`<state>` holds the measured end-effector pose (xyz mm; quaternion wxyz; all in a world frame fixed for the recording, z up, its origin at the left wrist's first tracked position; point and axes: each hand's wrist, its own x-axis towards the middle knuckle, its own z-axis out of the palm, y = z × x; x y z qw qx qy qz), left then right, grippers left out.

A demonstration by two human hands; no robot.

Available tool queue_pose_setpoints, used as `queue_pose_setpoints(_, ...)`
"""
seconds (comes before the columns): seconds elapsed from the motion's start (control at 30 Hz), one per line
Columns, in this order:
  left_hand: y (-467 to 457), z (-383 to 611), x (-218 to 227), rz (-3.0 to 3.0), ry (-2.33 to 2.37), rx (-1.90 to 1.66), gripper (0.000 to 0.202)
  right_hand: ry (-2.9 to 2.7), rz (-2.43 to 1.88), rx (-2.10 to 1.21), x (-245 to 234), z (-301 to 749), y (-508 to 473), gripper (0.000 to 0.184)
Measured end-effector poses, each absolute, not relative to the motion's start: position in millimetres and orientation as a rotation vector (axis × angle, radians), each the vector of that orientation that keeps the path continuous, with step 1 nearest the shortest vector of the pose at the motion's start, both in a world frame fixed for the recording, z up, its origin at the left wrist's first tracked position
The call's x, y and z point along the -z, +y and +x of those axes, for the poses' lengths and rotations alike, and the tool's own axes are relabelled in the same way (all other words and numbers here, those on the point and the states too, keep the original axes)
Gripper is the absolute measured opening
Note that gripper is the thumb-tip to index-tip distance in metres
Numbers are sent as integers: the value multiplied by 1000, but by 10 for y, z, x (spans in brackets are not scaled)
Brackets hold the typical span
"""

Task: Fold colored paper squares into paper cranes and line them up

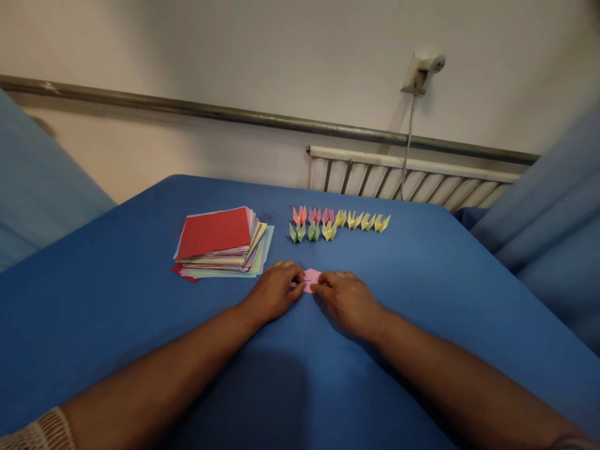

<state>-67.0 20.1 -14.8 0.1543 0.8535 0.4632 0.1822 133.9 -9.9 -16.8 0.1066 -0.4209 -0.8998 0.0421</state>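
Both of your hands meet over a small piece of pink paper [312,280] at the middle of the blue tabletop [304,375], your left hand [280,289] pinching its left end between thumb and fingers, your right hand [349,300] pinching the right end the same way. A dark line crosses the middle of the sheet, between your fingertips, and its far edge rises to a blunt point. The step in hand looks like shaping a fold, with the piece held low and kept square; how many layers lie under your fingers cannot be told. The next move, by that reading, calls for even pressure from both sides, the edges lined up before a crease is pressed, since so small a piece could easily skew. Just beyond your hands stand two rows of folded paper pieces: the far row [354,220] runs from orange through pink to yellow, left to right, and the shorter near row [313,232] holds two green pieces and a pale yellow one. To your left lies an uneven paper stack [215,234], a red sheet on top, apart from both rows.
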Motion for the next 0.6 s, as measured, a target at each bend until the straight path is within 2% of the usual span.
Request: queue_pose_setpoints(0.6,226,-786,89,2457,1155,-452,21,-2670,-1187,-54,163,1334,-106,32)
